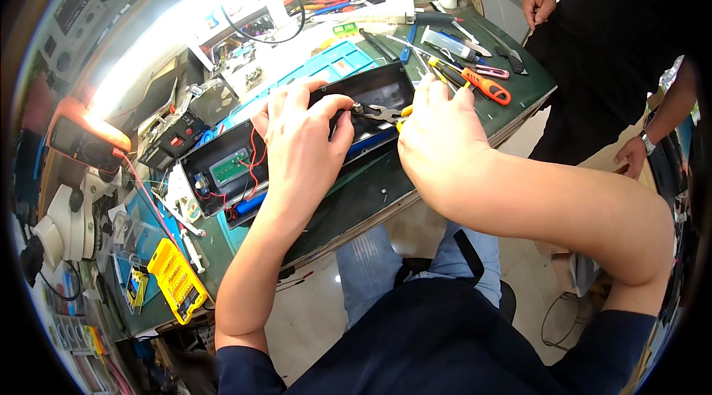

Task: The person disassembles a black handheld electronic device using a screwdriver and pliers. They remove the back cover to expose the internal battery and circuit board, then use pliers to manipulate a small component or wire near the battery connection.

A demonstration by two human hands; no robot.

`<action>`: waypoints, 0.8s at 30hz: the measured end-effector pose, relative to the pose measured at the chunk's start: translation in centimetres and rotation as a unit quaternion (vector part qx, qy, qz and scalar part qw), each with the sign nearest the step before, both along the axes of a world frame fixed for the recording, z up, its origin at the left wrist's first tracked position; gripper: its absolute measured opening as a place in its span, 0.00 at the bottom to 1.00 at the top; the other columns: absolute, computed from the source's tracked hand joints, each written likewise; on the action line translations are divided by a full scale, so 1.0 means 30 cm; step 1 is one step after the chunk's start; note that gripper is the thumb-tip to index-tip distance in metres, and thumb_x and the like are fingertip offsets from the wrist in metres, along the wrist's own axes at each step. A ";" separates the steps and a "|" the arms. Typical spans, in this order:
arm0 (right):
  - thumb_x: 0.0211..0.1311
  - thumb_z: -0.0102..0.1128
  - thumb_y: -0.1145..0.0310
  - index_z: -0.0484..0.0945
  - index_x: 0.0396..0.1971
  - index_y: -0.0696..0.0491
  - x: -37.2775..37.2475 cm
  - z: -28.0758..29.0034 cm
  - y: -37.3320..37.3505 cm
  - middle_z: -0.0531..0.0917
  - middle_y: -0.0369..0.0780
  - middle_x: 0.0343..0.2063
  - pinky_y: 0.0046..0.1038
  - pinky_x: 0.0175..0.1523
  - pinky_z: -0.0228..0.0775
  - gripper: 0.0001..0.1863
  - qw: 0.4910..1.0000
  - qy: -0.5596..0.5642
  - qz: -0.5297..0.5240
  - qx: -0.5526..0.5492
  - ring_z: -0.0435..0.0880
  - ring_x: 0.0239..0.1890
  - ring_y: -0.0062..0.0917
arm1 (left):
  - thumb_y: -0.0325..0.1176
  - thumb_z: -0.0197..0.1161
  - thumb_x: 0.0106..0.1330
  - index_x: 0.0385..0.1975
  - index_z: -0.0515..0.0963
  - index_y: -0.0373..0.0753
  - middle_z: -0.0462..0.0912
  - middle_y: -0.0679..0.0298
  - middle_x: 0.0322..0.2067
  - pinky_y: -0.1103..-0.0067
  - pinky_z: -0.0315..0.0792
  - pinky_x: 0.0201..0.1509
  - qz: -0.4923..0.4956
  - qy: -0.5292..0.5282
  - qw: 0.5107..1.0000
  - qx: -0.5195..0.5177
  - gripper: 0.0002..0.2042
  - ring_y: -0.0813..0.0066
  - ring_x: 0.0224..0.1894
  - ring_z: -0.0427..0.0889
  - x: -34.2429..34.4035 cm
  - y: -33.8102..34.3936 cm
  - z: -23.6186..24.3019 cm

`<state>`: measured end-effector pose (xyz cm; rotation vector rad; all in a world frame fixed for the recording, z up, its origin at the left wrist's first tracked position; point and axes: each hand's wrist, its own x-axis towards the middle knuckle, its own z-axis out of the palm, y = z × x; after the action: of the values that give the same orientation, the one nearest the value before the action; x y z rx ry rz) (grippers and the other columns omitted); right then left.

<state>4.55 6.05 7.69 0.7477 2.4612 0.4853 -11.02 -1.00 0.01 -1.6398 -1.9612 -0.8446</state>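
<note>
My left hand is closed over the long black enclosure, thumb and forefinger pinching a small metal part. My right hand grips yellow-handled pliers, whose jaws are at that metal part. Inside the enclosure's left end sit a green circuit board and red wires. A blue cylinder lies along its near side.
A green workbench carries scattered tools, an orange screwdriver, a blue tray, a multimeter and a yellow bit case. A bright lamp spans the back. Another person stands at the right.
</note>
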 end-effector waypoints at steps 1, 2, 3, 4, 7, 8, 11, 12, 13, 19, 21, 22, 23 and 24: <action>0.60 0.69 0.63 0.88 0.50 0.58 -0.010 0.006 -0.008 0.77 0.54 0.60 0.43 0.55 0.70 0.21 1.000 -0.011 -0.012 0.006 0.73 0.60 0.41 | 0.34 0.72 0.61 0.37 0.90 0.48 0.84 0.62 0.53 0.62 0.57 0.65 0.003 0.003 1.000 0.001 0.06 0.61 0.59 0.75 0.000 0.001 -0.002; 0.60 0.69 0.62 0.88 0.50 0.56 -0.022 0.013 -0.008 0.78 0.52 0.58 0.42 0.53 0.70 0.20 0.999 -0.021 -0.022 -0.013 0.73 0.59 0.40 | 0.35 0.72 0.61 0.37 0.90 0.48 0.84 0.63 0.53 0.62 0.57 0.65 0.007 0.006 1.000 0.003 0.06 0.61 0.59 0.75 0.000 0.002 -0.004; 0.59 0.70 0.62 0.88 0.50 0.55 -0.035 0.026 -0.004 0.79 0.50 0.55 0.41 0.51 0.70 0.20 0.999 -0.031 -0.031 -0.032 0.73 0.57 0.39 | 0.35 0.72 0.61 0.37 0.90 0.48 0.83 0.63 0.52 0.62 0.57 0.65 0.011 0.009 1.000 0.004 0.06 0.61 0.59 0.76 0.003 0.000 -0.006; 0.59 0.71 0.61 0.89 0.50 0.54 -0.040 0.036 -0.002 0.80 0.48 0.53 0.39 0.50 0.71 0.20 0.997 -0.040 -0.040 -0.051 0.73 0.56 0.38 | 0.35 0.72 0.61 0.37 0.90 0.48 0.83 0.63 0.52 0.62 0.58 0.65 0.015 0.013 1.000 0.006 0.06 0.61 0.59 0.76 0.006 -0.001 -0.005; 0.59 0.72 0.60 0.89 0.50 0.52 -0.027 0.017 -0.030 0.81 0.47 0.52 0.39 0.49 0.71 0.20 0.999 -0.017 -0.014 0.040 0.73 0.56 0.37 | 0.34 0.72 0.61 0.37 0.90 0.47 0.83 0.63 0.52 0.63 0.58 0.64 0.020 0.022 0.999 0.011 0.06 0.61 0.58 0.76 0.007 -0.001 -0.005; 0.59 0.72 0.60 0.89 0.50 0.52 -0.027 0.014 -0.026 0.81 0.47 0.52 0.39 0.49 0.71 0.20 0.999 -0.024 -0.017 0.028 0.72 0.57 0.36 | 0.34 0.72 0.61 0.37 0.90 0.47 0.83 0.64 0.52 0.63 0.59 0.64 0.018 0.024 0.999 0.013 0.06 0.61 0.58 0.76 0.004 0.000 -0.005; 0.60 0.72 0.60 0.88 0.51 0.52 -0.033 0.035 -0.007 0.81 0.47 0.53 0.39 0.50 0.71 0.20 0.999 -0.039 -0.023 -0.017 0.72 0.57 0.36 | 0.34 0.72 0.61 0.37 0.90 0.47 0.83 0.64 0.52 0.63 0.59 0.64 0.014 0.026 0.999 0.015 0.06 0.61 0.58 0.76 0.005 0.005 -0.001; 0.60 0.72 0.60 0.88 0.51 0.52 -0.035 0.041 0.002 0.80 0.47 0.53 0.40 0.50 0.71 0.21 0.998 -0.042 -0.023 -0.040 0.72 0.57 0.36 | 0.34 0.72 0.61 0.37 0.90 0.47 0.83 0.64 0.52 0.63 0.59 0.64 0.014 0.026 0.999 0.013 0.06 0.61 0.58 0.76 0.005 0.002 -0.001; 0.60 0.72 0.60 0.88 0.52 0.51 -0.034 0.044 0.007 0.80 0.47 0.53 0.40 0.50 0.71 0.21 0.997 -0.045 -0.022 -0.063 0.72 0.57 0.36 | 0.35 0.72 0.61 0.37 0.90 0.47 0.83 0.63 0.51 0.63 0.59 0.64 0.014 0.024 1.000 0.012 0.06 0.61 0.58 0.76 0.005 0.001 0.000; 0.60 0.73 0.59 0.88 0.53 0.51 -0.007 -0.024 -0.043 0.79 0.46 0.55 0.42 0.51 0.70 0.22 0.996 0.015 0.004 0.089 0.72 0.57 0.36 | 0.35 0.72 0.62 0.39 0.91 0.48 0.84 0.61 0.53 0.62 0.58 0.67 0.021 -0.004 1.000 -0.017 0.07 0.58 0.60 0.76 0.003 -0.004 0.006; 0.59 0.73 0.59 0.88 0.53 0.51 -0.017 0.017 -0.022 0.79 0.44 0.54 0.42 0.51 0.69 0.22 0.999 -0.034 0.007 0.032 0.73 0.56 0.36 | 0.34 0.73 0.61 0.37 0.91 0.47 0.84 0.63 0.51 0.64 0.60 0.65 0.020 0.019 1.000 0.001 0.06 0.60 0.58 0.76 0.002 0.003 -0.001; 0.59 0.73 0.60 0.88 0.53 0.51 -0.022 0.032 -0.015 0.78 0.44 0.54 0.42 0.51 0.69 0.22 0.998 -0.058 0.010 0.003 0.73 0.56 0.36 | 0.34 0.73 0.61 0.37 0.91 0.47 0.84 0.63 0.51 0.64 0.60 0.65 0.018 0.019 1.000 0.002 0.06 0.60 0.58 0.76 0.001 0.002 0.000; 0.59 0.73 0.60 0.88 0.52 0.51 -0.022 0.031 -0.018 0.78 0.43 0.53 0.42 0.51 0.69 0.22 0.998 -0.053 0.009 0.011 0.73 0.55 0.36 | 0.34 0.73 0.60 0.37 0.91 0.47 0.84 0.63 0.51 0.64 0.60 0.65 0.016 0.019 1.000 0.003 0.06 0.60 0.58 0.76 0.000 0.002 0.000; 0.59 0.73 0.59 0.88 0.52 0.51 -0.022 0.029 -0.023 0.78 0.43 0.52 0.42 0.51 0.69 0.22 0.999 -0.048 0.009 0.020 0.73 0.55 0.36 | 0.34 0.73 0.60 0.37 0.91 0.47 0.84 0.63 0.51 0.64 0.60 0.65 0.014 0.019 1.000 0.005 0.06 0.60 0.58 0.76 -0.001 0.003 0.000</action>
<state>3.88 5.36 8.54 0.7026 2.3762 0.5652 -11.04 -0.91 0.02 -1.6066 -1.9476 -0.8053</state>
